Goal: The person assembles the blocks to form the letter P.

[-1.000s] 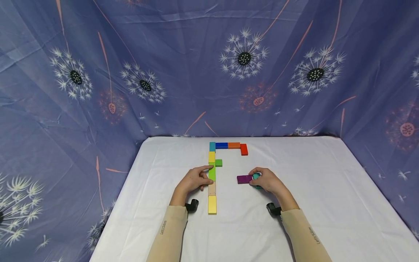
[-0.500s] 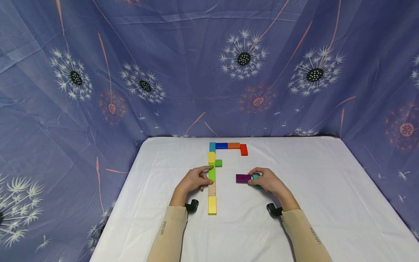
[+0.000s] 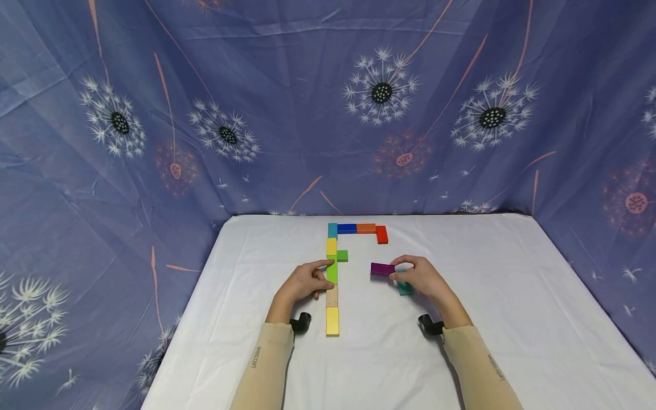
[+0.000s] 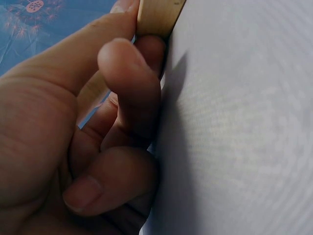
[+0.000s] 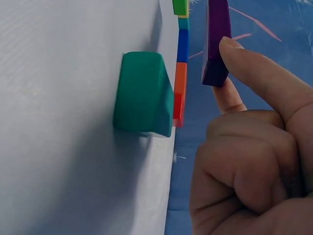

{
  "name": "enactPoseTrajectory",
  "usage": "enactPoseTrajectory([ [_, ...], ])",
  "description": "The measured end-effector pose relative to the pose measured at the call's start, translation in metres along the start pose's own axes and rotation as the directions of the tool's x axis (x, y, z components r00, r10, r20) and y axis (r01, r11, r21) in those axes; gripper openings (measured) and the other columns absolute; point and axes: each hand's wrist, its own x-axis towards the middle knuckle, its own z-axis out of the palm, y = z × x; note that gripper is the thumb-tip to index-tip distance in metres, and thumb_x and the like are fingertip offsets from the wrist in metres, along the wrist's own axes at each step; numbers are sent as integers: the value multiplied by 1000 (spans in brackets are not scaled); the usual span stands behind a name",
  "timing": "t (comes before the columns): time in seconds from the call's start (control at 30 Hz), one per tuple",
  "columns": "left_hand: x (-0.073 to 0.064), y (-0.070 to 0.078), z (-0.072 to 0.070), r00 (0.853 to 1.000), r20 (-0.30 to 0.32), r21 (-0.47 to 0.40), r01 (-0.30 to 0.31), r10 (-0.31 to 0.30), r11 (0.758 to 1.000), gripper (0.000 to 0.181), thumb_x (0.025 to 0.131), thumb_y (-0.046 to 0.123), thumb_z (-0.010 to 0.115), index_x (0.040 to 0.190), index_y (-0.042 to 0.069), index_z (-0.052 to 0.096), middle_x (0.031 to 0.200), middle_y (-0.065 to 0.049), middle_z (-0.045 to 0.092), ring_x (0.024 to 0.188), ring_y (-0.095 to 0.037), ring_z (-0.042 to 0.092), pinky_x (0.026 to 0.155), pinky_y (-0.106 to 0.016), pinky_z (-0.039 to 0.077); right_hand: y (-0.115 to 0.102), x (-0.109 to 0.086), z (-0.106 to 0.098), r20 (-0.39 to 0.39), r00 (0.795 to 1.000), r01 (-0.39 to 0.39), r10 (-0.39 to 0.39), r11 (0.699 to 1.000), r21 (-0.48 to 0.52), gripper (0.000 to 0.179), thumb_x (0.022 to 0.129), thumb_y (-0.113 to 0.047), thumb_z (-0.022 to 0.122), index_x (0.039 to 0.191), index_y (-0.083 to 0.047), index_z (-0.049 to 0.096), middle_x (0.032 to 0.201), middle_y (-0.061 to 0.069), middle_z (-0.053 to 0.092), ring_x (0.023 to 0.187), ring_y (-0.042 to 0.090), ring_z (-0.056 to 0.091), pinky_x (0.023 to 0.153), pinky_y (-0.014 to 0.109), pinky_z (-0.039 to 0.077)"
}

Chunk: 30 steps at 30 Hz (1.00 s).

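My right hand (image 3: 421, 277) pinches a purple block (image 3: 382, 269) by its right end. In the right wrist view that purple block (image 5: 216, 44) is raised off the white cloth, apart from a teal block (image 5: 139, 93) standing on it. My left hand (image 3: 303, 280) lies at the left side of a row of blocks, index fingertip on a light green block (image 3: 332, 274) and thumb tip near where it meets a plain wooden block (image 3: 332, 296). The left wrist view shows the other fingers of the left hand (image 4: 98, 117) bent loosely beside the wooden block (image 4: 157, 18).
Above the green block the row continues with a small yellow block (image 3: 331, 246) and a light blue one (image 3: 332, 230), then turns right through blue (image 3: 347, 228), orange (image 3: 366, 228) and red (image 3: 382, 234). A green cube (image 3: 342, 255) adjoins the row; a longer yellow block (image 3: 332, 322) ends it nearest me.
My right hand has lifted the purple block up and away from the teal block, which now shows on the cloth. The left hand and the row have stayed in place.
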Motion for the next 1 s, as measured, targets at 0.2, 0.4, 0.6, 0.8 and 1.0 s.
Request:
enactPoseTrajectory([
  [0.2, -1, -1, -1, 1000, 5, -3, -8, 8, 1000, 69, 92, 21, 84, 155, 21, 56, 81, -1, 72, 51, -13, 59, 68, -30, 50, -7, 7, 0, -13, 999, -32, 31, 999, -6, 40, 90, -33, 84, 125, -18, 73, 70, 0, 46, 61, 18, 43, 57, 31, 36],
  [0.4, -1, -1, -1, 1000, 2, -14, -18, 18, 1000, 70, 91, 20, 85, 155, 21, 57, 81, -2, 71, 51, -14, 59, 71, -31, 50, -16, 11, 1, -18, 999, -28, 28, 1000, 1, 38, 91, -32, 83, 125, -18, 74, 68, 1, 44, 62, 19, 44, 58, 32, 36],
  [0.6, -1, 0, -1, 1000, -1, -12, -11, 11, 1000, 69, 91, 20, 85, 154, 21, 57, 81, -2, 72, 51, -13, 59, 69, -30, 50, -23, 17, 4, -29, 1000, -10, 9, 1000, -27, 37, 91, -31, 83, 124, -18, 74, 72, 0, 47, 71, 21, 47, 63, 33, 37],
  [0.8, -1, 1, -1, 1000, -6, -12, -8, 8, 1000, 69, 91, 20, 85, 154, 21, 58, 80, -2, 71, 51, -14, 58, 70, -31, 51, -28, 25, 6, -23, 1000, -12, 11, 999, -48, 38, 92, -32, 82, 126, -18, 74, 84, 3, 57, 74, 19, 49, 66, 32, 39],
  [1.0, -1, 0, 0, 1000, -6, -11, -5, 5, 1000, 69, 90, 20, 85, 154, 21, 58, 80, -1, 70, 51, -14, 58, 70, -30, 50, -31, 36, 9, -8, 999, -42, 42, 998, -56, 41, 92, -33, 81, 130, -19, 72, 84, 7, 55, 58, 19, 40, 56, 30, 37],
])
